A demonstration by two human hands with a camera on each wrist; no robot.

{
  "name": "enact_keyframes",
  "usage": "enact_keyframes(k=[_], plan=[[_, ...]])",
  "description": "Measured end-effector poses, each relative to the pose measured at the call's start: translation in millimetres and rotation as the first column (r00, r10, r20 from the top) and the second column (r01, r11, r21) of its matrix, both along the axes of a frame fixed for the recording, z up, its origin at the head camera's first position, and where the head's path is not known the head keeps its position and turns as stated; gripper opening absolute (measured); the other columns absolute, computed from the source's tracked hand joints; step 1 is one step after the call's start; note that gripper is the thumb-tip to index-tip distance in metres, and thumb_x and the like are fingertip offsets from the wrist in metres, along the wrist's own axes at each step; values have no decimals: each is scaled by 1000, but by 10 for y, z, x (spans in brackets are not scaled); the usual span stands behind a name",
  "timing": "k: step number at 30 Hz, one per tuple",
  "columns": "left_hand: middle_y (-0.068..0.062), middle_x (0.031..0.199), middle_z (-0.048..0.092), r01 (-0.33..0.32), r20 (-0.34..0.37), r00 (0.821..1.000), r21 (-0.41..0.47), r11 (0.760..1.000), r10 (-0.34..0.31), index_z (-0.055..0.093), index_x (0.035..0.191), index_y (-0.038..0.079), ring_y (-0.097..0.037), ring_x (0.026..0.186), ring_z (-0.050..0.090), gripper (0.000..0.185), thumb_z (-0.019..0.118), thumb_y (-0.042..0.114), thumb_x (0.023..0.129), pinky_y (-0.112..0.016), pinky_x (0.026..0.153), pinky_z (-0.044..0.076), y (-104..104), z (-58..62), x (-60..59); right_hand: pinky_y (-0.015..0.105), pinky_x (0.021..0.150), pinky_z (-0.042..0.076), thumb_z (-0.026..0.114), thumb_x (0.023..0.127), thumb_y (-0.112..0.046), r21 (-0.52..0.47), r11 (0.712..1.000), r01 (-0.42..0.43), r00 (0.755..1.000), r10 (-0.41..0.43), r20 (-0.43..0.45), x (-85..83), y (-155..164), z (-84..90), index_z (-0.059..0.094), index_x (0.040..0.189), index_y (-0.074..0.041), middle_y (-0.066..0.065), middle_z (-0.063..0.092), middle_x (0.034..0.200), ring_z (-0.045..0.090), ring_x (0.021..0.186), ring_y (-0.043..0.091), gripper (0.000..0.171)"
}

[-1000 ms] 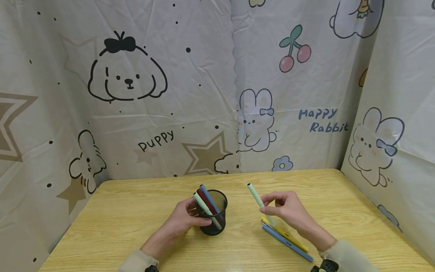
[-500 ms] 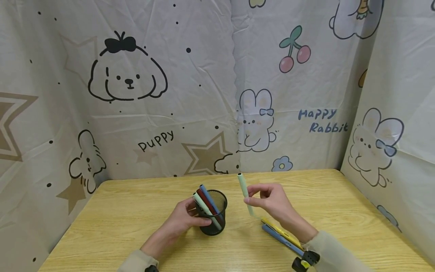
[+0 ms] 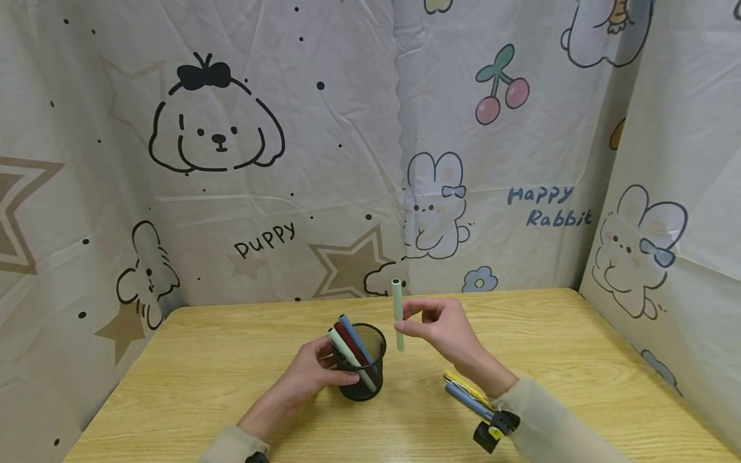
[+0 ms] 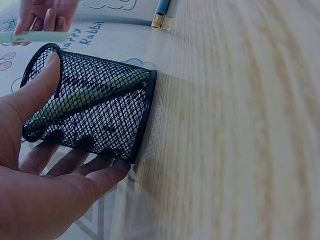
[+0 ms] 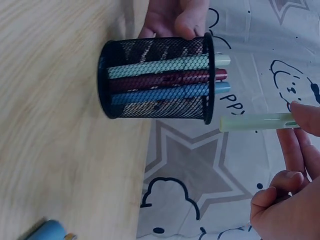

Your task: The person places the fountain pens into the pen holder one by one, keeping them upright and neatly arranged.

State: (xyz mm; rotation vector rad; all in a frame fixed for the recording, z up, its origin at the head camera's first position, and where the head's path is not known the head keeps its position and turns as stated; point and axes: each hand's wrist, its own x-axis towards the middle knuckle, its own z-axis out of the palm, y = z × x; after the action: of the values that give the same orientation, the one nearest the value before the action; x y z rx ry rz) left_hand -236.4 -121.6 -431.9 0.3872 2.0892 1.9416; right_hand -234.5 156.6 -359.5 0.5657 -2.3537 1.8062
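My left hand [image 3: 303, 376] grips a black mesh pen holder [image 4: 102, 122] by its side, thumb near the rim and fingers along the lower wall. Three pens lean inside it: a light green pen [image 5: 222, 60], a dark red pen [image 5: 221, 75] and a blue pen [image 5: 223, 88], their ends sticking out past the rim. Between thumb and fingertips, my right hand [image 3: 446, 325] pinches another light green pen [image 3: 397, 302]. That pen stands nearly upright in the head view, just right of the holder and raised to about rim height, its lower end outside the holder.
On the wooden table [image 3: 231, 360], a yellow pen [image 3: 466, 386] and a blue pen [image 3: 463, 400] lie side by side, partly hidden under my right wrist. A printed cloth [image 3: 324, 161] hangs behind the table and along its sides.
My right hand has carried the light green pen up and left from above the lying pens towards the holder, turning it more upright. The left hand and holder have stayed put.
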Motion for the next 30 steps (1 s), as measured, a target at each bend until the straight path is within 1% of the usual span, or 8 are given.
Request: enact_keyframes(k=[5, 11, 13, 15, 18, 22, 28, 30], plan=[[-14, 133, 65, 1, 1, 1000, 2, 1000, -1, 61, 141, 2, -36, 128, 60, 64, 90, 5, 84, -44, 102, 54, 4, 4, -1, 26, 59, 31, 86, 87, -12, -13, 1000, 8, 1000, -8, -15, -32, -71, 47, 81, 98, -3, 7, 72, 92, 34, 61, 14, 15], [-14, 133, 65, 8, 1, 1000, 5, 1000, -8, 62, 140, 1, -36, 128, 60, 63, 90, 5, 84, -44, 103, 54, 1, -2, -5, 27, 67, 38, 87, 87, -13, -18, 999, 33, 999, -33, 6, -82, -122, 64, 80, 96, -3, 7, 73, 105, 39, 69, 15, 15], [-15, 133, 64, 7, 2, 1000, 5, 1000, -7, 62, 140, 1, -36, 128, 60, 63, 90, 5, 84, -44, 103, 53, 0, -8, -9, 28, 67, 39, 88, 87, -14, -14, 999, 36, 999, -36, 9, -102, -136, 67, 80, 98, -4, 7, 74, 104, 41, 70, 15, 17], [-15, 133, 64, 5, 3, 1000, 3, 1000, -5, 62, 139, 2, -36, 128, 60, 62, 90, 6, 83, -44, 103, 54, 1, -12, -14, 27, 70, 43, 88, 87, -15, -13, 999, 41, 999, -41, 12, -125, -153, 65, 81, 99, -4, 6, 74, 104, 47, 75, 15, 18], [-15, 133, 65, 6, 5, 1000, 1, 1000, -6, 63, 139, 3, -37, 128, 60, 62, 91, 7, 83, -44, 103, 53, 3, -15, -20, 26, 68, 44, 88, 87, -14, -17, 999, 31, 1000, -31, 3, -152, -183, 59, 81, 100, -3, 6, 75, 102, 50, 78, 17, 18], [-14, 132, 65, 11, 3, 1000, -3, 1000, -11, 63, 139, 3, -37, 129, 60, 63, 91, 8, 83, -46, 104, 53, 1, -18, -20, 26, 65, 42, 87, 88, -12, -20, 1000, 9, 1000, -10, -13, -176, -230, 42, 81, 102, -1, 7, 76, 99, 50, 75, 17, 18], [-15, 136, 64, 13, -1, 1000, -10, 1000, -13, 62, 142, 4, -40, 132, 58, 64, 90, 9, 84, -49, 105, 52, -5, -15, -13, 26, 72, 46, 87, 87, -11, -3, 1000, -3, 1000, 3, -21, -223, -325, 6, 83, 100, -4, 5, 78, 102, 60, 92, 19, 15], [-15, 136, 64, 16, -3, 1000, -7, 1000, -16, 61, 142, 4, -40, 131, 58, 64, 90, 9, 85, -49, 105, 52, -6, -14, -11, 26, 71, 45, 88, 87, -11, 7, 1000, -3, 1000, 3, -31, -240, -353, -18, 84, 99, -4, 4, 78, 101, 60, 91, 19, 14]])
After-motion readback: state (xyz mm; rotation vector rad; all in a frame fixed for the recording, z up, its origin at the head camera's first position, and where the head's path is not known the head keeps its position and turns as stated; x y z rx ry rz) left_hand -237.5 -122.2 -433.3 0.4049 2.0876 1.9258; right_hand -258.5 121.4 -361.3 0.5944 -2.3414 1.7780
